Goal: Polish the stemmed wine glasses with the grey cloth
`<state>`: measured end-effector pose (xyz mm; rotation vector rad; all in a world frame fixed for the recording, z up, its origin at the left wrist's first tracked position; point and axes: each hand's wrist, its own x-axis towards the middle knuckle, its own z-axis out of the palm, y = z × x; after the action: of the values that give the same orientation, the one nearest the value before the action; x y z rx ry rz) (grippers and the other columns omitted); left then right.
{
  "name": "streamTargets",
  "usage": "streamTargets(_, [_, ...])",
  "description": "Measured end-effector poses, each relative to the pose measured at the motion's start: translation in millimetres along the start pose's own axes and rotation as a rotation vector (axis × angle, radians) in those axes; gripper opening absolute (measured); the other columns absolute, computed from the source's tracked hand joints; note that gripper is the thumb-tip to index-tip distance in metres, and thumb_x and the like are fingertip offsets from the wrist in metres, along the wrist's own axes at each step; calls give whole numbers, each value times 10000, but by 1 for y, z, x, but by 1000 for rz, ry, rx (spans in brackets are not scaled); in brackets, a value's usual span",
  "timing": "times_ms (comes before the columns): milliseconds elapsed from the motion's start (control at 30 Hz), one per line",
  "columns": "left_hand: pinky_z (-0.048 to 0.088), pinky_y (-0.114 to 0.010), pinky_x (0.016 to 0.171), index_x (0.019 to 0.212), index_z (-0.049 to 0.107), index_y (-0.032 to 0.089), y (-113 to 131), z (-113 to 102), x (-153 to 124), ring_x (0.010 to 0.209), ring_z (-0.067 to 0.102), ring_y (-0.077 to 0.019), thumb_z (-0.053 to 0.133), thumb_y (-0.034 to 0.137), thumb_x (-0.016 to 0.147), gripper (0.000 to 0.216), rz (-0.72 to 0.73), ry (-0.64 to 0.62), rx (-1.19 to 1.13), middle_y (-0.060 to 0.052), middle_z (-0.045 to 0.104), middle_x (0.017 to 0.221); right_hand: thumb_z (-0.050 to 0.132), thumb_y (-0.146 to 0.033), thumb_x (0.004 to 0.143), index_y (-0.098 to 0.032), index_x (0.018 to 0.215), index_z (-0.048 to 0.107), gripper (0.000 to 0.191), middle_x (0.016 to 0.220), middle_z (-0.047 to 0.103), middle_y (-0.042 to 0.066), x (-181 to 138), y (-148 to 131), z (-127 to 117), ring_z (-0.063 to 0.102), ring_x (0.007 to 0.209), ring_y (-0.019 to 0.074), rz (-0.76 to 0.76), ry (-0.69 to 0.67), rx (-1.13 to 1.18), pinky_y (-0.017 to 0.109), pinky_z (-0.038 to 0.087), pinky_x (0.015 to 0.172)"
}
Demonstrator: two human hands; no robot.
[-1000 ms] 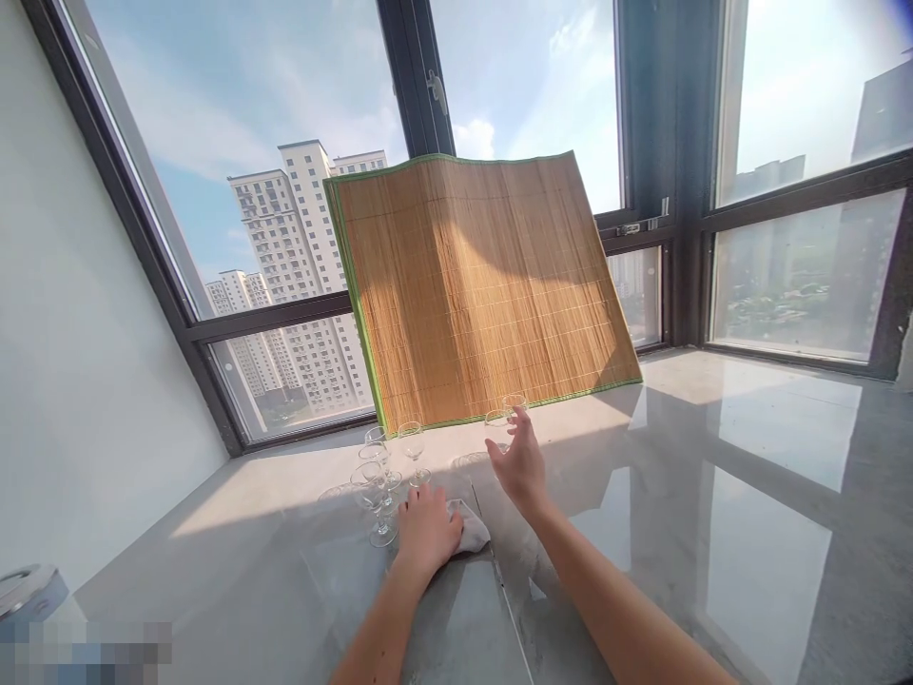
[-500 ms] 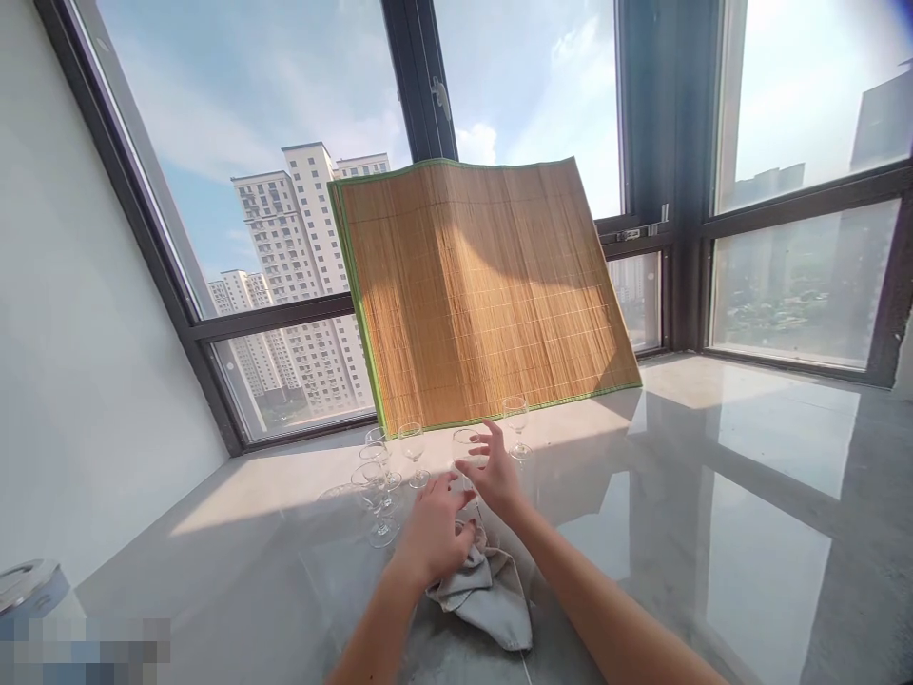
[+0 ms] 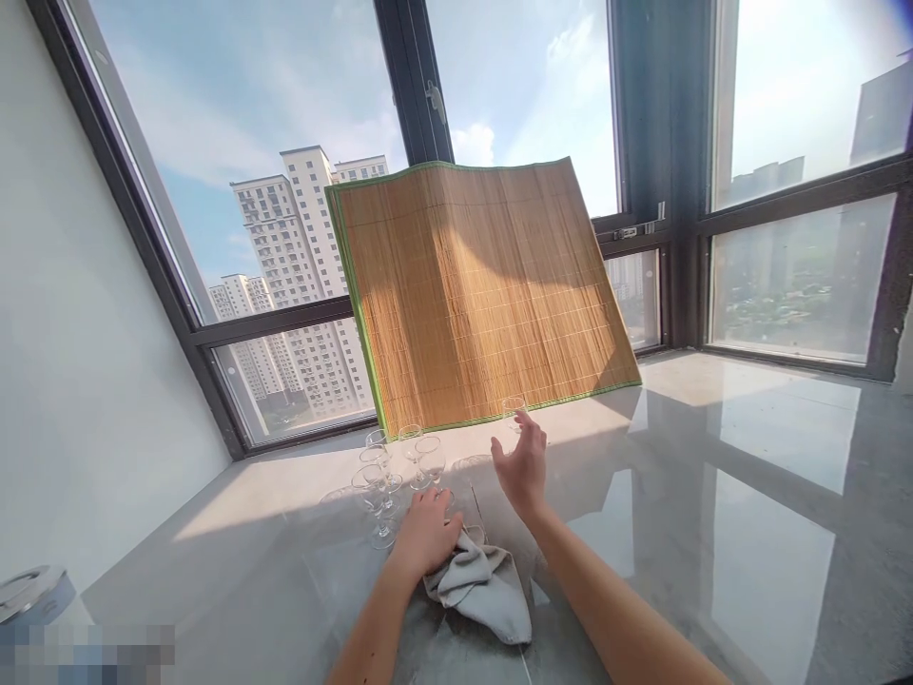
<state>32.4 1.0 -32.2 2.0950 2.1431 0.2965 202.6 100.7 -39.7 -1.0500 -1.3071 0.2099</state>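
Observation:
My left hand [image 3: 426, 530] is closed around the lower part of a clear wine glass [image 3: 430, 455], its fingers hiding most of the stem and foot. This glass stands close beside several other wine glasses [image 3: 369, 480] grouped on the left. My right hand [image 3: 522, 463] is open, with thumb and fingers apart, just in front of a single wine glass [image 3: 514, 409]. The fingers partly cover that glass, and I cannot tell whether they touch it. A crumpled grey cloth [image 3: 489, 590] lies on the shiny grey surface, right beside my left hand and wrist.
A bamboo mat [image 3: 477, 295] with green edging leans against the window behind the glasses. Dark window frames [image 3: 685, 266] surround the grey tiled ledge [image 3: 592, 599]. A white wall [image 3: 92, 314] rises on the left. At the lower left sits a lidded container [image 3: 39, 599], partly blurred.
One wine glass has moved left, toward the grouped glasses, with my left hand at its base. My right hand has left that glass and moved right to the single one.

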Motion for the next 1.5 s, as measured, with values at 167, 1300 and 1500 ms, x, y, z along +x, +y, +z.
streamTargets(167, [264, -435, 1134, 1482, 376, 136, -14, 8, 8, 1399, 285, -324, 329, 469, 907, 666, -164, 24, 42, -151, 327, 1546, 575, -416, 776, -150, 1515, 109, 914, 1413, 448, 194, 15, 43, -6, 439, 1294, 366, 344, -135, -64, 467, 413, 998])
streamTargets(1300, [436, -283, 821, 922, 687, 211, 28, -5, -16, 933, 591, -191, 398, 343, 902, 318, 113, 60, -47, -68, 653, 982, 537, -215, 667, -235, 1257, 416, 603, 801, 657, -36, -5, 49, 23, 578, 593, 140, 176, -523, 156, 267, 443, 558])
streamTargets(1500, [409, -306, 1013, 1136, 668, 243, 30, -5, -18, 1172, 516, -220, 432, 371, 890, 364, 152, 61, -96, -81, 566, 1272, 540, -253, 679, -221, 1144, 451, 475, 599, 552, -92, -13, 39, 34, 559, 539, 147, 208, -604, 324, 254, 423, 517])
